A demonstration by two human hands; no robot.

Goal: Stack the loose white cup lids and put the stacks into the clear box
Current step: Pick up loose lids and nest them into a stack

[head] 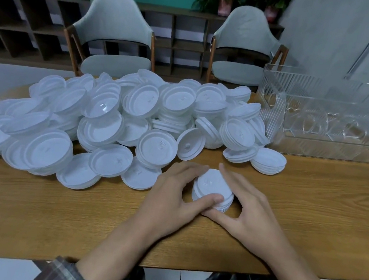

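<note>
While both of my hands sit around it, the short stack of white round plastic cup lids (213, 185) stands on the wooden desk (311, 220), just beside the heap of loose white plastic lids (121, 117) that spreads to the left and behind.

My left hand (169, 195) wraps the stack's left side, with the fingers curved round the far rim and the thumb laid across the near rim, so it has a real hold. My right hand (246, 207) lies loosely spread along the right side, fingers nearly straight and thumb reaching in below the left thumb. A dark gap shows between its palm and the lids, so I read it as steadying, not gripping.

The clear ribbed plastic box (327, 119) stands at the far right of the desk, beyond and to the right of the stack and well apart from it. Its long side runs off to the right and its open top faces up. That makes the right hand the nearer of the 2 to the box.

I judge the carry goes forward and right, rising over the near wall. The right hand should close first, or the lids could fan out.
</note>
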